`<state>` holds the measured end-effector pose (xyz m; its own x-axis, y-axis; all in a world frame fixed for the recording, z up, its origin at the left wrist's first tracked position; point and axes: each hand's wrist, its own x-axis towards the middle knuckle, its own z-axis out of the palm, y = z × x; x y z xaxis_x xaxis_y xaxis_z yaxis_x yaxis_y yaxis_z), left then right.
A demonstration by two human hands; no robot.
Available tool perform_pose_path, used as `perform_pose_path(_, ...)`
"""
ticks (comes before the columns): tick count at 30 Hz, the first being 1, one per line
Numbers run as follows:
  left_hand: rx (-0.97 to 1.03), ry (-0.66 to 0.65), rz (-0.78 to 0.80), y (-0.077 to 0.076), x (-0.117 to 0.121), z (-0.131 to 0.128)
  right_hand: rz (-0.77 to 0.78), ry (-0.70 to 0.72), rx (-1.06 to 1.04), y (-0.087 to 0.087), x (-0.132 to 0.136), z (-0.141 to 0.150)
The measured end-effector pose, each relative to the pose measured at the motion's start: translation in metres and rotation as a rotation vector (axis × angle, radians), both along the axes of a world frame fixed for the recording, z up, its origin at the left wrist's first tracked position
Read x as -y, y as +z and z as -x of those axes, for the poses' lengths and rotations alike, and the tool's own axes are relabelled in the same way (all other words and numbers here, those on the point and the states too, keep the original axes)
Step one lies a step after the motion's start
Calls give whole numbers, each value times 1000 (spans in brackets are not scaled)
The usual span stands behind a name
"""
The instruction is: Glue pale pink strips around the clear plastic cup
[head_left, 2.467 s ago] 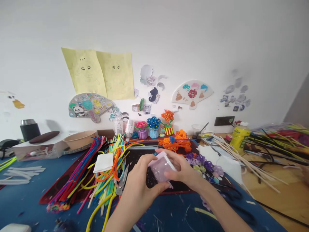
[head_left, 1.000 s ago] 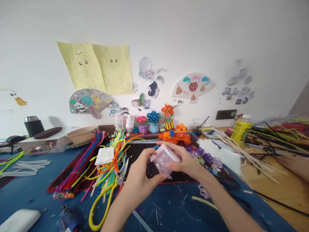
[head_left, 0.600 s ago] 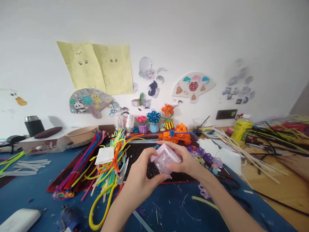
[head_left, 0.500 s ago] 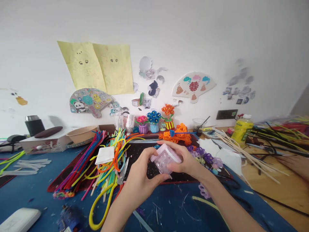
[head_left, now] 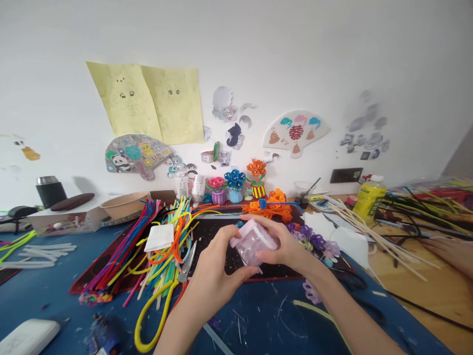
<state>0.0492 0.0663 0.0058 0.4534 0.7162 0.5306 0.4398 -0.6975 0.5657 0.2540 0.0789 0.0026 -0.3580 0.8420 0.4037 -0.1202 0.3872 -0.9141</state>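
A small clear container with a pale pink rim (head_left: 253, 244) is held tilted between both my hands, above a dark mat (head_left: 210, 234). My left hand (head_left: 221, 261) grips its left side, thumb underneath. From the right, my right hand (head_left: 283, 241) wraps round it, fingers over the top and thumb on the near face. Purple pipe-cleaner flowers (head_left: 312, 239) lie just beyond my right wrist. Left of my left hand are yellow-handled scissors (head_left: 185, 268) beside a heap of coloured pipe cleaners (head_left: 129, 256).
Small potted pipe-cleaner flowers (head_left: 235, 186) stand by the wall, with orange pipe-cleaner pieces (head_left: 273, 207) before them. A yellow bottle (head_left: 369, 199) and beige sticks (head_left: 384, 241) are at right. Another person's hand (head_left: 449, 249) rests at the right edge. A blue tool (head_left: 103, 335) lies near left.
The container and both hands hold almost the same pose. The whole view has shifted very slightly.
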Motion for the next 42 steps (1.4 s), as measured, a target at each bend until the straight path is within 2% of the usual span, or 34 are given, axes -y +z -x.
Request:
perform_pose_path(5,15,-11,9,0,1,0,-8,-19,18,3,2,0)
perform_pose_path(13,16,11,-70,1,1,0,-36,-14,19,4,3,0)
perform_pose_path(19,99,57,-354,-5,-2,0,-28,82,-131,5,5,-3)
perform_pose_path(22,29,84,-527,-4,0,0,-18,126,-210,4,5,-5)
perform_pose_path(25,-49,92,-668,-3,0,1,-30,111,-234,2,3,-5)
perform_pose_path(32,-177,142,-753,-4,-2,2,-46,62,-236,2,3,-3)
perform_pose_path(38,-151,135,-864,-2,-2,1,-71,82,-259,0,2,-1)
perform_pose_path(42,-153,136,-864,-2,-2,-1,-70,89,-275,-1,2,-1)
